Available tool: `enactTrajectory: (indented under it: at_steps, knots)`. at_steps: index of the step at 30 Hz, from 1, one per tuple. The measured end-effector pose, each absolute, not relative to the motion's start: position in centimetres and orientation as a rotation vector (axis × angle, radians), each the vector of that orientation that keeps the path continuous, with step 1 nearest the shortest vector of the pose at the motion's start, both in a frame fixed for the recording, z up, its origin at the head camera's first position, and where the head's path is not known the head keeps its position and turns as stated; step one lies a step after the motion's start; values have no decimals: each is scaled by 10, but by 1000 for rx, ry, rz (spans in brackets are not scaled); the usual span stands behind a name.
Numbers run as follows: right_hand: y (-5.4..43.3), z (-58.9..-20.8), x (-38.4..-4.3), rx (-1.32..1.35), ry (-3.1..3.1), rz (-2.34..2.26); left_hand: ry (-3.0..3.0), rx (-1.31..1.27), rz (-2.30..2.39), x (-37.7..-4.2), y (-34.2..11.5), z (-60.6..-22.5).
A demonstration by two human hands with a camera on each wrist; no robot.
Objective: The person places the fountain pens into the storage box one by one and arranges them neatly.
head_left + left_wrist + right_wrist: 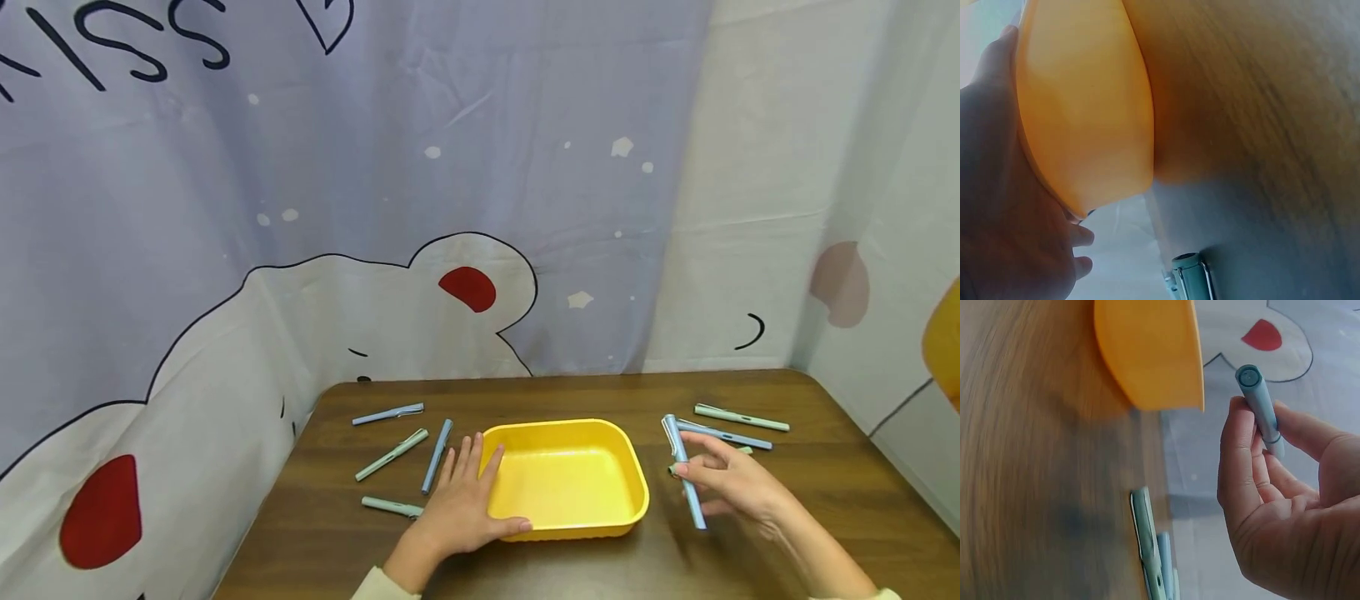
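Note:
A yellow plastic tray sits on the wooden table, its inside bare. My left hand rests on its left rim, fingers straight and spread, thumb along the near edge. In the left wrist view the same hand lies against the rim of the tray. My right hand pinches a blue pen between thumb and fingers, right of the tray and above the table. The right wrist view shows the pen end-on, clear of the tabletop, with the tray beyond.
Left of the tray lie blue pens and green pens. To the right are a green pen, a blue pen and another green one partly behind my right hand. A printed curtain hangs behind the table.

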State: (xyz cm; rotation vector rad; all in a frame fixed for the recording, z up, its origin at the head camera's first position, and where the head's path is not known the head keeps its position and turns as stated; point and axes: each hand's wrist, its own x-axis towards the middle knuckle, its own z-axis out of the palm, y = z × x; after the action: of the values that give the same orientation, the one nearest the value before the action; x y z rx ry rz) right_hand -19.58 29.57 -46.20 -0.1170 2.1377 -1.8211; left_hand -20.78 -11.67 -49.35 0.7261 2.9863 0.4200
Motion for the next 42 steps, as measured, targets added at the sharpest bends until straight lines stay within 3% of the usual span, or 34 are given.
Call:
enactTrajectory:
  at_steps: [42]
  knots:
    - [190, -454, -215, -153, 2136, -1887, 3007, 729, 404, -209, -118, -497]
